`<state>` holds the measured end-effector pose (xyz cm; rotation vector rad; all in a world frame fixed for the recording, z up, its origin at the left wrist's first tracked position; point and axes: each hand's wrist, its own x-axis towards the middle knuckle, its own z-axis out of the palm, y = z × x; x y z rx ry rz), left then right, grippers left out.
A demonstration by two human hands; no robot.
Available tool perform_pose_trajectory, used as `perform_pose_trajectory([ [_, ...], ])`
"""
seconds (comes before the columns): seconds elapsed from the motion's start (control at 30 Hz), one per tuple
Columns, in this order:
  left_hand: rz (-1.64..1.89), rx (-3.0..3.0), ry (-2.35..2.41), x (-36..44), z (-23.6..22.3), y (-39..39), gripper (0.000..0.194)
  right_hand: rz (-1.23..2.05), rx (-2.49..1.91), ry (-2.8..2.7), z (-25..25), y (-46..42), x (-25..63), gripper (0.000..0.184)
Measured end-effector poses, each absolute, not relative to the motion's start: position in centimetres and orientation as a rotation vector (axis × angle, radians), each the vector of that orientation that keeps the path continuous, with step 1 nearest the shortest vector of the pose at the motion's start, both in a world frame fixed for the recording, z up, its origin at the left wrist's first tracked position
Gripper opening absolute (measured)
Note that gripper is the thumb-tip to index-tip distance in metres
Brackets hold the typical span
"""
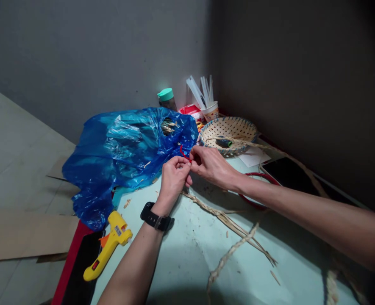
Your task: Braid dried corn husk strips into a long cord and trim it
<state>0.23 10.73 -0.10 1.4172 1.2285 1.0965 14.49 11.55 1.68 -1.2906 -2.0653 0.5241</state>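
Observation:
My left hand and my right hand meet over the pale green table, both pinched on a thin red cord that curls up between them. A black watch sits on my left wrist. Under my hands a braided straw rope runs across the table toward the near edge. A red ring lies partly hidden under my right forearm.
A crumpled blue plastic bag lies left of my hands. A yellow glue gun rests at the table's left edge. Behind stand a woven basket, a cup of glue sticks, a green-capped bottle and a dark tablet.

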Motion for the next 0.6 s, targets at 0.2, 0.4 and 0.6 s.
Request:
perform_pose_trajectory([
  [0.2, 1.156, 1.346, 1.202, 0.3, 0.3, 10.8, 0.013, 0.568, -1.153, -1.927, 1.0, 11.3, 13.8, 0.008],
  [0.4, 1.181, 1.623, 1.341, -0.2, 0.6, 10.9, 0.010, 0.468, -1.174, -2.049, 1.8, 11.3, 14.1, 0.011],
  [0.6, 1.070, 1.734, 1.303, -0.7, 0.1, 11.3, 0.005, 0.075, -0.951, -2.382, 1.7, 11.4, 14.3, 0.015],
])
